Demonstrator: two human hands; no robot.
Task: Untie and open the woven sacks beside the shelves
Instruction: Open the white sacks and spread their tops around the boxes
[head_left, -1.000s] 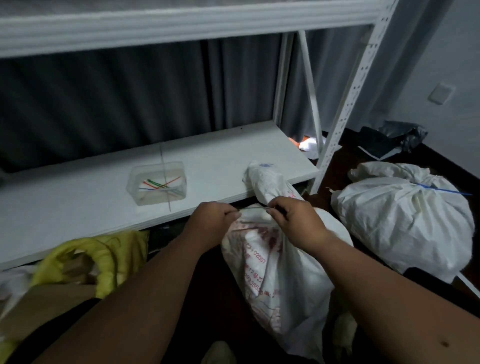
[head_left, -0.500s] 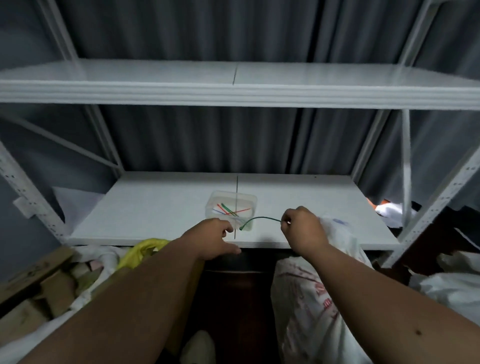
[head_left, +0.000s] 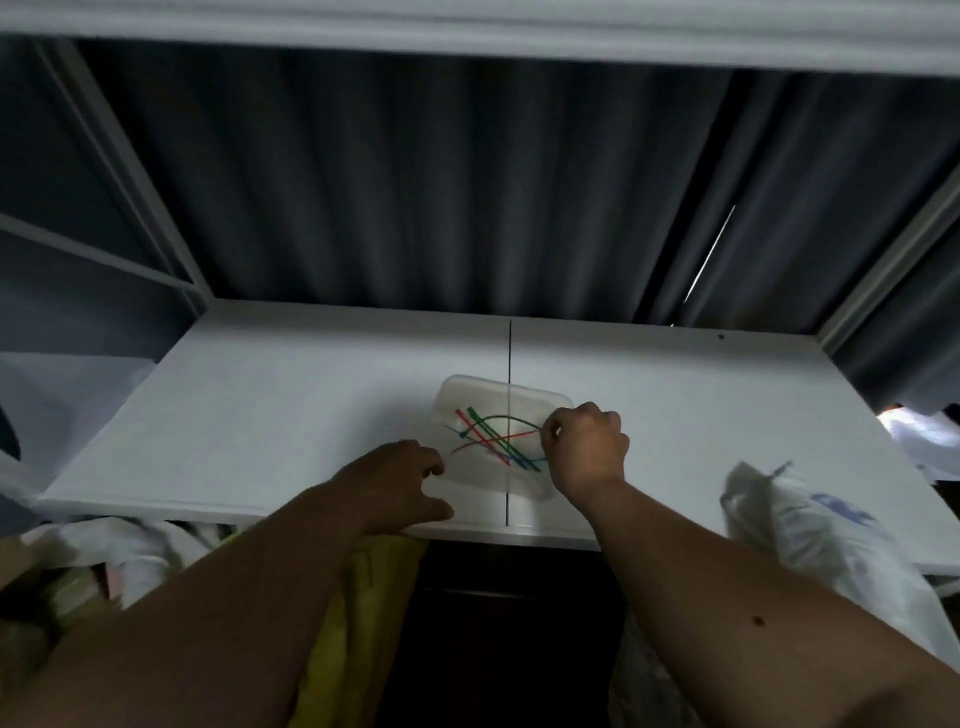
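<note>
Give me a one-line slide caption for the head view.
Right hand holds a green tie over the clear tub of ties; left hand hovers open.

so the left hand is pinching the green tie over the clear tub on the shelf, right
Not quite: the right hand pinches the green tie over the clear tub on the shelf. The head view shows the left hand holding nothing, beside the tub.
</note>
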